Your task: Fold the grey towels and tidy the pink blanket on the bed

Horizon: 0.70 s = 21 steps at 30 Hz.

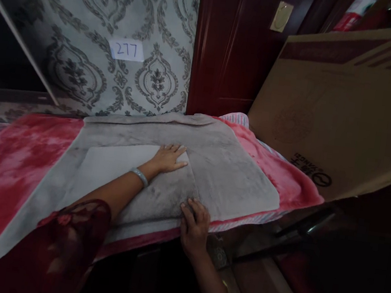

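A grey plush towel (pixel 221 169) lies spread over a red and pink blanket (pixel 5 169) on a raised surface. A paler, smoother part of the cloth (pixel 114 164) shows on its left half. My left hand (pixel 170 158) lies flat on the towel with fingers stretched out, right at the edge of the paler part. My right hand (pixel 194 223) rests on the near edge of the towel, fingers curled over the fold there. A bracelet sits on each wrist.
A large cardboard box (pixel 338 103) leans at the right, touching the blanket's far corner. Patterned grey wallpaper with a label "277" (pixel 126 50) stands behind. A dark red wooden door (pixel 230 45) is at the back. Dark floor space lies at the lower right.
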Tool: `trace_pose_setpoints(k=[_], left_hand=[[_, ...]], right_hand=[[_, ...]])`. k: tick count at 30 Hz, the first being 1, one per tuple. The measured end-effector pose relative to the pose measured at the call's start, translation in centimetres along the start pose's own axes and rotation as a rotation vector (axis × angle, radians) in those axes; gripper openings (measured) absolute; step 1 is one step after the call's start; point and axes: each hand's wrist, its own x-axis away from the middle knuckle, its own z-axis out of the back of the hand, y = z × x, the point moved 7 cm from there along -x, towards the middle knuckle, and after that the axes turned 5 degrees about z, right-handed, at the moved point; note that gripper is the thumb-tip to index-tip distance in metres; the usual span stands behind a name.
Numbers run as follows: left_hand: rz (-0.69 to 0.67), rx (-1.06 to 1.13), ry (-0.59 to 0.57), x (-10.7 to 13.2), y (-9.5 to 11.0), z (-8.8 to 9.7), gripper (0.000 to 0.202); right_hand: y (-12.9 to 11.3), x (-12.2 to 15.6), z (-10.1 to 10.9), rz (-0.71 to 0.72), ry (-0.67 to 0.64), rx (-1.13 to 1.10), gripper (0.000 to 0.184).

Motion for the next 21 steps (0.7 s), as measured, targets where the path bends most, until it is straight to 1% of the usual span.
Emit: trace_pose_setpoints(k=[2, 3, 4, 6, 8, 11, 13, 14, 15, 17, 21], left_hand=[[0.052, -0.018, -0.034, 0.3, -0.1, 0.4, 0.080], [0.055, -0.012, -0.053, 0.6, 0.0, 0.7, 0.078], [0.038, 0.002, -0.068, 1.1, 0.3, 1.0, 0.075], [-0.067, 0.041, -0.080, 3.0, 1.3, 1.6, 0.068], [-0.222, 0.088, -0.085, 6.2, 2.9, 2.0, 0.064], [-0.450, 0.171, -0.126, 12.1, 5.2, 1.8, 0.067], [-0.524, 0.212, -0.137, 15.1, 6.0, 1.3, 0.073], [-0.536, 0.222, -0.141, 16.0, 6.1, 1.1, 0.075], [-0.538, 0.227, -0.144, 16.7, 6.0, 0.8, 0.076], [-0.544, 0.229, -0.144, 17.1, 5.8, 0.5, 0.074], [-0.561, 0.223, -0.134, 16.3, 5.0, 0.3, 0.069]], right_hand=[[0.0, 0.0, 0.1, 0.018, -0.013, -0.018, 0.051], [0.0, 0.0, 0.3, 0.026, -0.021, -0.029, 0.050], [0.0, -0.2, 0.5, 0.030, -0.033, -0.040, 0.050], [-0.2, -0.6, 1.1, 0.020, -0.067, -0.068, 0.047], [-0.4, -1.3, 1.9, -0.007, -0.087, -0.117, 0.043], [-0.9, -2.4, 3.2, -0.030, -0.038, -0.182, 0.040], [-1.5, -2.8, 3.5, -0.010, -0.012, -0.182, 0.039], [-1.7, -2.8, 3.4, 0.007, -0.016, -0.169, 0.039], [-1.9, -2.6, 3.1, 0.026, -0.026, -0.151, 0.039], [-2.0, -2.2, 2.5, 0.063, -0.040, -0.108, 0.039], [-1.8, -1.4, 1.9, 0.117, -0.008, -0.050, 0.037]])
